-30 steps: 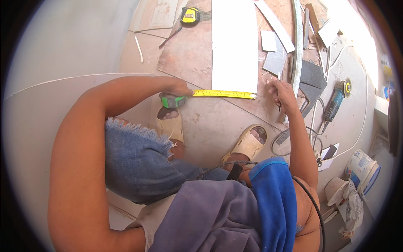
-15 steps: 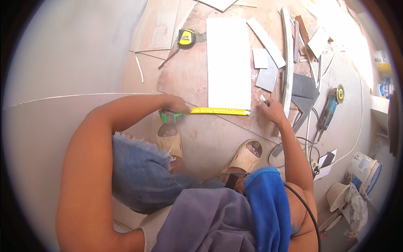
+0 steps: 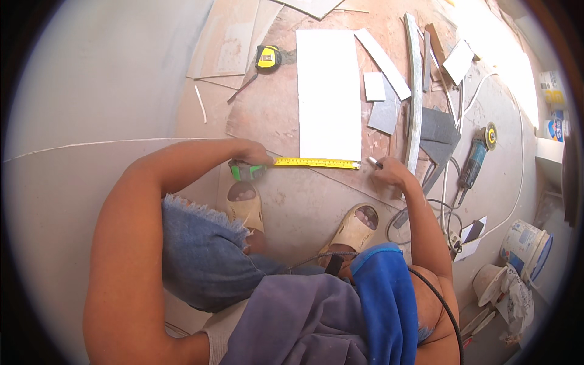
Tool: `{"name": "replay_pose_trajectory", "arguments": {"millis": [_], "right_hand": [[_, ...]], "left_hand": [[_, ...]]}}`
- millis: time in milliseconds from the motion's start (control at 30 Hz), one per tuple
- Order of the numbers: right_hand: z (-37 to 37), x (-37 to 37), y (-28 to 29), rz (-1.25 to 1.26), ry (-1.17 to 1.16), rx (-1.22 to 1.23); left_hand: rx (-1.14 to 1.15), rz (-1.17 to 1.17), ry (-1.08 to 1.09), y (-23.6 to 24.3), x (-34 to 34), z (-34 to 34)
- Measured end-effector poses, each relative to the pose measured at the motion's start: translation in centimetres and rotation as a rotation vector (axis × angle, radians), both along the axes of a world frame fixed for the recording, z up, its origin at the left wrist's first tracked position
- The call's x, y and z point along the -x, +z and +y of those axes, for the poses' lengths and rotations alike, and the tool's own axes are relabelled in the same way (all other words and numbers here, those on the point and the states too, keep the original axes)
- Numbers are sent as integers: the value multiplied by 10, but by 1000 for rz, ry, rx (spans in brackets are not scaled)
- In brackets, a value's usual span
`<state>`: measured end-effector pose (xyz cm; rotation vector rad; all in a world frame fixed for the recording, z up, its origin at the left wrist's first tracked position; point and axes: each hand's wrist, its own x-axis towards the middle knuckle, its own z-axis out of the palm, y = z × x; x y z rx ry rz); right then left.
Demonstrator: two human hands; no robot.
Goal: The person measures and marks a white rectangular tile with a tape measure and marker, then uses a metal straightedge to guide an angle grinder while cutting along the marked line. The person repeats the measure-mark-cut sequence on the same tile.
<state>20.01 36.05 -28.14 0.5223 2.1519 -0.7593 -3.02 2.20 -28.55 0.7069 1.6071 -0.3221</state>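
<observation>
My left hand (image 3: 254, 153) is closed on a green and grey tape measure (image 3: 244, 171). Its yellow blade (image 3: 316, 163) is pulled out to the right along the near edge of a white rectangular tile (image 3: 329, 94), and the end hook sits by the tile's near right corner. Just right of that corner, my right hand (image 3: 390, 172) grips a slim marker (image 3: 375, 162), its light tip pointing up and left. The marker is apart from the tile.
A yellow and black tape measure (image 3: 267, 58) lies left of the tile. To the right are tile offcuts (image 3: 383, 112), a long metal bar (image 3: 415, 91), a dark grey slab (image 3: 438, 132), a corded angle grinder (image 3: 476, 159) and a white bucket (image 3: 524, 246). My sandalled feet (image 3: 356, 226) stand nearby.
My right hand has moved slightly down and left, tilting the marker lower toward the tile's corner. My left hand and the tape measure stay nearly in place; the view has shifted slightly.
</observation>
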Motion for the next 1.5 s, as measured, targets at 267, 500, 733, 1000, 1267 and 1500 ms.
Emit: {"name": "replay_pose_trajectory", "arguments": {"millis": [267,500,733,1000,1267,1500], "right_hand": [[-2,-5,4,11,-9,71],[-3,-9,13,64,-96,69],[2,-14,-11,177,-53,47],[-4,-15,-2,67,-48,79],[-1,-14,0,10,-27,75],[2,-18,-18,109,46,76]], "left_hand": [[21,24,14,3,1,2],[-3,25,14,9,0,5],[31,15,27,9,2,6],[12,16,-2,19,-1,9],[-5,7,-1,22,-1,11],[-25,-20,-23,10,4,4]]}}
